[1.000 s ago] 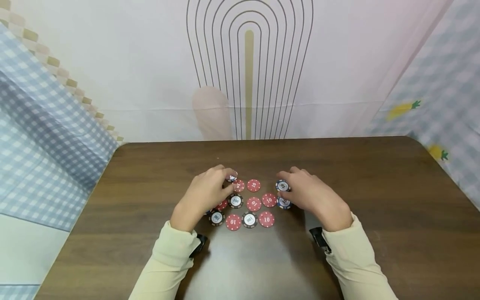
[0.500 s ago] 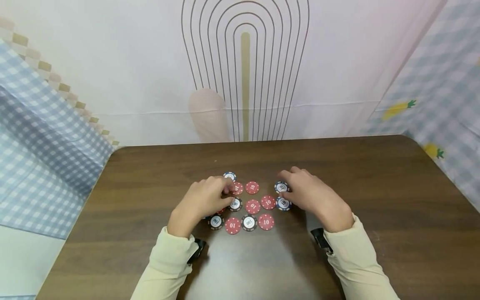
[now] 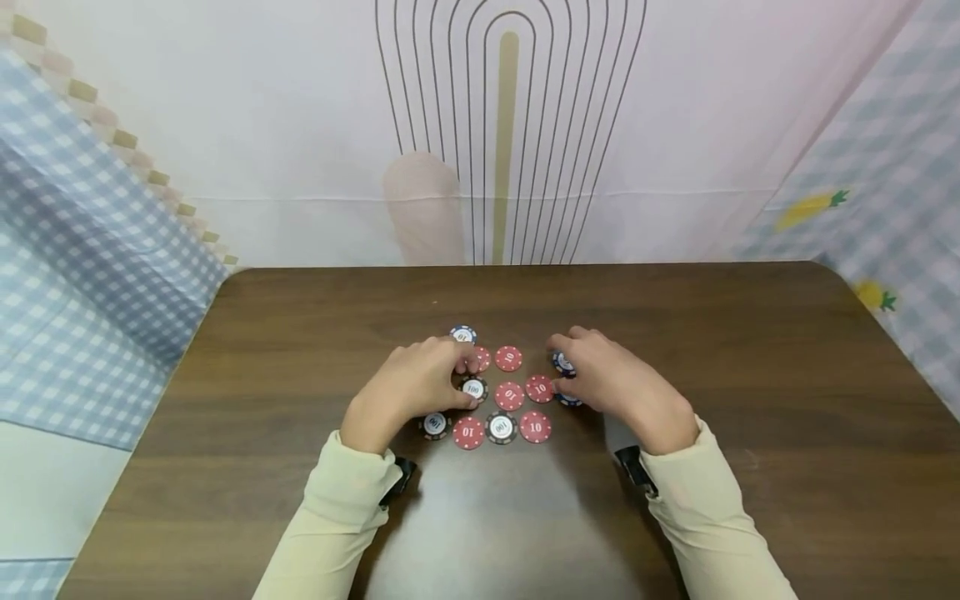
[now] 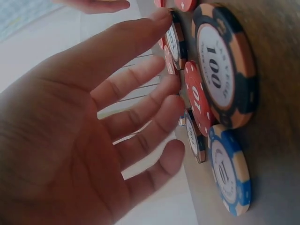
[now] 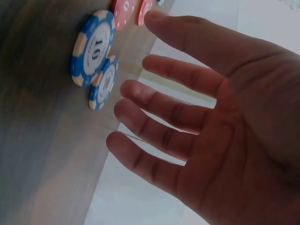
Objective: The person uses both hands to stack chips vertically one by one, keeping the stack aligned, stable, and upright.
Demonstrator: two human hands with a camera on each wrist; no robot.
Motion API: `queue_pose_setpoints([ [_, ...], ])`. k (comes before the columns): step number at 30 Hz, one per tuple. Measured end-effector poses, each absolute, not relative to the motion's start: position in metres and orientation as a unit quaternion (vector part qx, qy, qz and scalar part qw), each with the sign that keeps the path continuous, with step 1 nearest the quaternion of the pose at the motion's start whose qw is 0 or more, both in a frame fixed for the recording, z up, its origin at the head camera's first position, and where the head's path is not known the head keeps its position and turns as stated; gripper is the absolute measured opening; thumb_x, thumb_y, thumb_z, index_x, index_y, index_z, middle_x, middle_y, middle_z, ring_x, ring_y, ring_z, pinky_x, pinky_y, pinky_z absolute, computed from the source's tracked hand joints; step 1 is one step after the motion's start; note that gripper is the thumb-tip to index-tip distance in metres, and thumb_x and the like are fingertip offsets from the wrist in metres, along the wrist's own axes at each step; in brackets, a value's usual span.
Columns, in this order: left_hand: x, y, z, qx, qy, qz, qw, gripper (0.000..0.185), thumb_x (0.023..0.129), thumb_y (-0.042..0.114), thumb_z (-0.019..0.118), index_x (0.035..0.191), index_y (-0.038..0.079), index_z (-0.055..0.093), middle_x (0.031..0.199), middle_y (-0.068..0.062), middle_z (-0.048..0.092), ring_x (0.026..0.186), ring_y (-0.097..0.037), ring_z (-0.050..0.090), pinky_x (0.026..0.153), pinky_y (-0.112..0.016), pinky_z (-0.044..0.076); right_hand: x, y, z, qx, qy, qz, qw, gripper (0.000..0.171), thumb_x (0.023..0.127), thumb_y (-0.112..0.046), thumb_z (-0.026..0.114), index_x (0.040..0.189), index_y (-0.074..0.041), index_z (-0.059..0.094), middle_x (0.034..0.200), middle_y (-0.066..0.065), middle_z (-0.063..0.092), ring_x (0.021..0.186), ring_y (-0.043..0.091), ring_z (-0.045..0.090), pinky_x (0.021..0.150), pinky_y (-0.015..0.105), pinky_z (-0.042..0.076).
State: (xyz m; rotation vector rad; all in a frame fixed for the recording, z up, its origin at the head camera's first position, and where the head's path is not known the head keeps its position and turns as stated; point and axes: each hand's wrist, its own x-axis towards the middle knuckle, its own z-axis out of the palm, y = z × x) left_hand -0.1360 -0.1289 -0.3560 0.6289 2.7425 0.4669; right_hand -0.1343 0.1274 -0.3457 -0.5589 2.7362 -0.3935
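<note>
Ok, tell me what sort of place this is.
Probably a makeshift home tabletop setup, not a casino: a dark wooden table hemmed in by hung cloths, a pale arch-printed backdrop and blue gingham sheets. Poker chips lie between both hands.

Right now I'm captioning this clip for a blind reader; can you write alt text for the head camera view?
Two hands hover over poker chips laid flat on a dark wooden table: the left hand touches a black 100 chip, the right hand rests by blue chips. Red 10 chips lie between them; a pale curtain hangs behind.
</note>
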Motion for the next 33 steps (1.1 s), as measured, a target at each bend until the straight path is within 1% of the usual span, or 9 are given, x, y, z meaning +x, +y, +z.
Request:
queue_pose_setpoints([
  [4, -0.137, -0.125, -0.359, 0.245, 0.942, 0.181, 0.141, 0.036, 0.087, 0.031, 0.089, 0.117, 0.021, 0.072, 0.106, 0.007, 0.068, 0.100, -0.013, 0.065, 0.089, -0.048, 0.055, -0.136, 0.125, -0.347, -0.201, 0.954, -0.129, 0.179, 0.049, 0.096, -0.017, 0.077, 0.141, -0.004, 0.062, 0.128, 0.018, 0.062, 0.116, 0.033, 0.060, 0.098, 0.051, 0.053],
  [7, -0.136, -0.120, -0.361, 0.267, 0.934, 0.188, 0.145, 0.034, 0.088, 0.027, 0.088, 0.119, 0.019, 0.073, 0.111, 0.005, 0.070, 0.104, -0.014, 0.066, 0.092, -0.045, 0.056, -0.134, 0.124, -0.350, -0.200, 0.954, -0.126, 0.185, 0.046, 0.096, -0.018, 0.077, 0.139, -0.006, 0.064, 0.127, 0.017, 0.062, 0.113, 0.032, 0.060, 0.096, 0.049, 0.053],
  [9, -0.135, -0.116, -0.363, 0.278, 0.931, 0.188, 0.144, 0.034, 0.090, 0.028, 0.086, 0.121, 0.019, 0.074, 0.114, 0.005, 0.070, 0.106, -0.015, 0.067, 0.093, -0.044, 0.056, -0.134, 0.124, -0.351, -0.198, 0.955, -0.123, 0.185, 0.046, 0.096, -0.020, 0.078, 0.138, -0.007, 0.064, 0.125, 0.016, 0.061, 0.111, 0.032, 0.060, 0.095, 0.049, 0.053],
  [11, -0.134, -0.112, -0.364, 0.289, 0.930, 0.181, 0.137, 0.034, 0.092, 0.030, 0.083, 0.123, 0.019, 0.074, 0.114, 0.005, 0.069, 0.104, -0.015, 0.068, 0.092, -0.043, 0.056, -0.133, 0.125, -0.351, -0.196, 0.955, -0.123, 0.185, 0.046, 0.096, -0.021, 0.079, 0.137, -0.007, 0.064, 0.124, 0.016, 0.061, 0.110, 0.032, 0.060, 0.094, 0.049, 0.054],
  [15, -0.130, -0.106, -0.368, 0.298, 0.937, 0.147, 0.111, 0.029, 0.095, 0.038, 0.080, 0.119, 0.022, 0.075, 0.104, 0.005, 0.065, 0.089, -0.014, 0.066, 0.080, -0.042, 0.056, -0.133, 0.123, -0.352, -0.199, 0.955, -0.119, 0.186, 0.046, 0.096, -0.023, 0.079, 0.137, -0.007, 0.064, 0.123, 0.016, 0.060, 0.110, 0.032, 0.060, 0.094, 0.050, 0.054],
  [18, -0.129, -0.105, -0.370, 0.295, 0.943, 0.123, 0.093, 0.028, 0.095, 0.044, 0.079, 0.115, 0.024, 0.075, 0.100, 0.005, 0.063, 0.082, -0.014, 0.063, 0.074, -0.043, 0.055, -0.134, 0.121, -0.352, -0.204, 0.955, -0.116, 0.183, 0.047, 0.096, -0.024, 0.079, 0.137, -0.006, 0.064, 0.124, 0.016, 0.060, 0.112, 0.034, 0.061, 0.095, 0.051, 0.053],
  [23, -0.127, -0.103, -0.371, 0.288, 0.948, 0.109, 0.086, 0.031, 0.094, 0.048, 0.078, 0.112, 0.024, 0.075, 0.101, 0.005, 0.064, 0.084, -0.017, 0.066, 0.075, -0.048, 0.056, -0.135, 0.121, -0.351, -0.202, 0.956, -0.114, 0.178, 0.049, 0.096, -0.027, 0.079, 0.138, -0.006, 0.064, 0.126, 0.017, 0.060, 0.117, 0.036, 0.060, 0.099, 0.053, 0.052],
  [27, -0.126, -0.100, -0.370, 0.284, 0.949, 0.102, 0.085, 0.029, 0.094, 0.047, 0.079, 0.109, 0.023, 0.074, 0.100, 0.005, 0.064, 0.086, -0.020, 0.069, 0.075, -0.051, 0.055, -0.135, 0.122, -0.352, -0.202, 0.957, -0.114, 0.177, 0.049, 0.097, -0.026, 0.079, 0.138, -0.005, 0.064, 0.127, 0.018, 0.061, 0.117, 0.037, 0.060, 0.099, 0.054, 0.052],
  [33, -0.126, -0.099, -0.370, 0.274, 0.952, 0.112, 0.085, 0.028, 0.094, 0.041, 0.081, 0.113, 0.023, 0.072, 0.101, 0.005, 0.065, 0.088, -0.019, 0.070, 0.076, -0.048, 0.055, -0.135, 0.123, -0.350, -0.204, 0.953, -0.122, 0.185, 0.048, 0.098, -0.025, 0.077, 0.139, -0.005, 0.063, 0.129, 0.019, 0.059, 0.116, 0.036, 0.060, 0.098, 0.053, 0.052],
])
